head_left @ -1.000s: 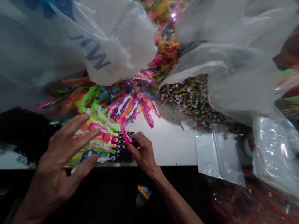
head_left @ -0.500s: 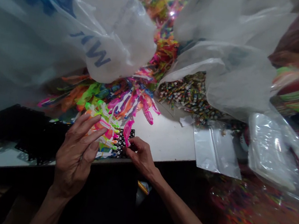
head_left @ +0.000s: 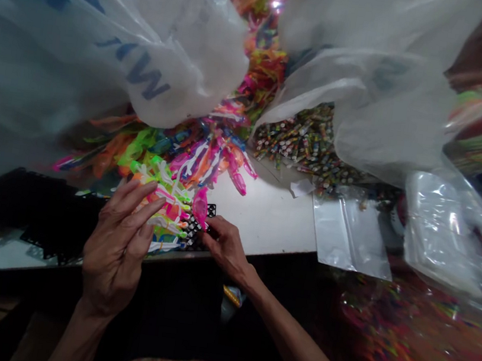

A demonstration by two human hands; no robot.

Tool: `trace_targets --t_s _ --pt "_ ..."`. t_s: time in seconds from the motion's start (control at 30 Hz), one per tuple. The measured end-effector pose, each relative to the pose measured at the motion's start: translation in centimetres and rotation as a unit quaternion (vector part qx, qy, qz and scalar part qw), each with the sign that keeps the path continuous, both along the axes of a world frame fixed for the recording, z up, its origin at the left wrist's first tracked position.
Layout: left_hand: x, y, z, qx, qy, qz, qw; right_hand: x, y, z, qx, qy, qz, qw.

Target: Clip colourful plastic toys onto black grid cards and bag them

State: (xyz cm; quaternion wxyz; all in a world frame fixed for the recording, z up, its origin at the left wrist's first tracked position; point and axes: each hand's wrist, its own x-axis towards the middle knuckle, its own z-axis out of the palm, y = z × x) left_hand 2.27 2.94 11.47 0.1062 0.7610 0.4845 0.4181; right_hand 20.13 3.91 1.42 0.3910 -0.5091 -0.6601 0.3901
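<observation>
My left hand (head_left: 117, 247) rests with fingers loosely spread on the neon toy bundle (head_left: 165, 211) lying on the black grid tray (head_left: 197, 237) at the counter (head_left: 271, 220) edge. My right hand (head_left: 225, 247) pinches a pink piece (head_left: 200, 206).

Bare white table (head_left: 262, 219) lies open between the toy heap (head_left: 190, 155) and flat clear bags (head_left: 349, 237).

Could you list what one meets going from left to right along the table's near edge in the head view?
Black mesh tray → left hand → neon plastic pieces standing in a black grid → right hand → bare white table → flat clear bags → crumpled clear bag.
</observation>
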Motion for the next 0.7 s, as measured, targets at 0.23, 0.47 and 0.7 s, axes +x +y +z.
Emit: trace_targets --t_s 0.23,0.47,0.7 --pt "0.11 0.18 0.09 -0.009 0.007 0.001 1.000 -0.19 0.08 -0.44 0.009 0.018 -0.014 1.000" --pt "-0.02 0.04 0.09 -0.005 -0.003 0.004 1.000 -0.54 0.64 -0.58 0.043 -0.014 -0.025 0.999" --pt "0.00 0.12 -0.01 -0.009 0.009 0.007 1.000 -0.47 0.42 -0.66 0.067 -0.063 -0.029 0.995"
